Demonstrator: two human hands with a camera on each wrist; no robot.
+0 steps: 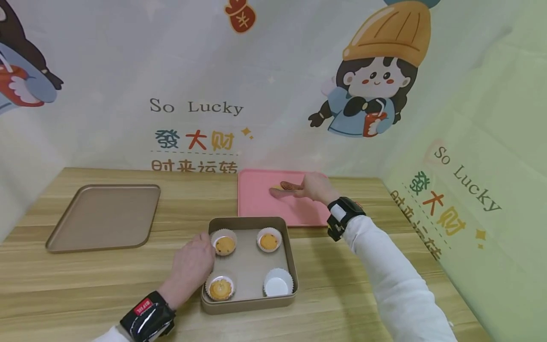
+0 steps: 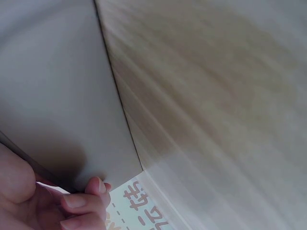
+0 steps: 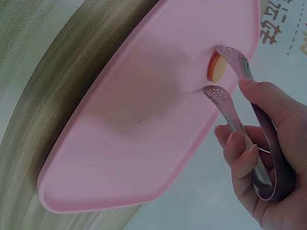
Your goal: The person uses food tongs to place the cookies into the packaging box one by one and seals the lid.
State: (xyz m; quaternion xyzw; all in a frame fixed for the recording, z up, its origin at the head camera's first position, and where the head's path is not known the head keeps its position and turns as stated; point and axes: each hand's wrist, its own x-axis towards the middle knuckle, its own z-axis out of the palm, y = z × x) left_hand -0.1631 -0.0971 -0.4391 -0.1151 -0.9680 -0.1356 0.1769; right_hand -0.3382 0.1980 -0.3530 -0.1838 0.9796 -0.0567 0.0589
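Right hand (image 1: 318, 187), fingers and thumb wrapped round metal tongs (image 3: 233, 116), perforated tips spread apart, the upper one at a round cookie (image 3: 219, 67) on the pink tray (image 1: 256, 204), contact unclear. Left hand (image 1: 192, 261), fingers curled over the left rim of a square tin (image 1: 245, 266), gripping it beside the far-left of four paper cups (image 1: 278, 283), cookies sitting in three of them. Further out, a flat brown tray (image 1: 104, 218) lies well left of the tin on the wood-grain table (image 1: 128, 285).
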